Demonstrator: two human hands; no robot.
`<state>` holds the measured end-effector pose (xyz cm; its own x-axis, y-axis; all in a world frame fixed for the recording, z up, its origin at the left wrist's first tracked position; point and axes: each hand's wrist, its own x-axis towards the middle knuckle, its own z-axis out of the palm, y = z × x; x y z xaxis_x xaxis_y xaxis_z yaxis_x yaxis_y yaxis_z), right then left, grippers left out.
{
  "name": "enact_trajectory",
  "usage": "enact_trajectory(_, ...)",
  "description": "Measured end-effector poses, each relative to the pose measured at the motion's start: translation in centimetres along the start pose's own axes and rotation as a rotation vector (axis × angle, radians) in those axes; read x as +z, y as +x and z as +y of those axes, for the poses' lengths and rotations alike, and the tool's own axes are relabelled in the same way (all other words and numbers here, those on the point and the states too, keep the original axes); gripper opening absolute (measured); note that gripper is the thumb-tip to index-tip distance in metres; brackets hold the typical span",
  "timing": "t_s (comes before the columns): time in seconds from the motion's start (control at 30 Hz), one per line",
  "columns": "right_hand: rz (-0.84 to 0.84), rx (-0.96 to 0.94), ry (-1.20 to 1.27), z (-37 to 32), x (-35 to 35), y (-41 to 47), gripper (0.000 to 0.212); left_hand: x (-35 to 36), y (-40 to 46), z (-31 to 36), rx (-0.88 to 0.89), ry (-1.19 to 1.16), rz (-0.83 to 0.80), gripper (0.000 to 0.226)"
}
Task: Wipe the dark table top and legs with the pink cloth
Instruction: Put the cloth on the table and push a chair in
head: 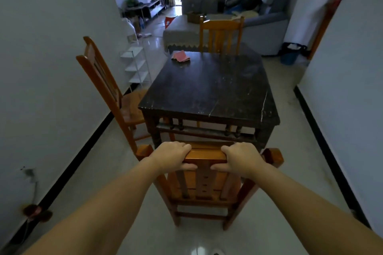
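Right at the bottom of your view, both your hands are clamped on the top rail of the near wooden chair (204,172): your left hand (173,157) wraps the rail's left half, fingers over the far edge and thumb tucked along the near side, and your right hand (241,158) mirrors it on the right half, so both are closed around that rail, with a bare strip of wood between them. Just past your grip, the dark table (209,87) sits square in front of the chair, its near edge scuffed and pale-streaked, with turned spindles under the apron. Way beyond your hands, at the table's far left corner, the pink cloth (180,56) lies crumpled on the top, well apart from either hand. Off to the left of your grip a second wooden chair (107,89) stands beside the table, and a third chair (220,34) is tucked in at the far side, straight ahead of your knuckles.
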<state>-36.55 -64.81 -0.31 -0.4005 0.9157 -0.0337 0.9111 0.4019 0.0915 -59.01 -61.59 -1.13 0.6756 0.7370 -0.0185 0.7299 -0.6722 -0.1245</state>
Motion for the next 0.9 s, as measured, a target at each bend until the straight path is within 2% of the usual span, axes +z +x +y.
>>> enact_trajectory(0.17, 0.053, 0.006, 0.004, 2.6, 0.6, 4.0, 0.053, 0.0, 4.6, -3.3, 0.039, 0.017, -0.011, 0.051)
enact_trajectory(0.33, 0.034, 0.015, 0.038, 6.6, 0.8, 8.3, 0.049, 0.4, 10.3, -5.9, 0.050, 0.009, -0.027, 0.052)
enact_trajectory(0.57, 0.025, 0.050, -0.003, 11.4, 1.4, 13.0, 0.055, 0.1, 16.9, -7.9, 0.034, 0.007, -0.060, 0.050)
enact_trajectory(0.9, 0.015, 0.048, 0.044, 13.3, 1.8, 14.8, 0.052, 0.1, 19.3, -8.6, 0.021, 0.002, -0.076, 0.052)
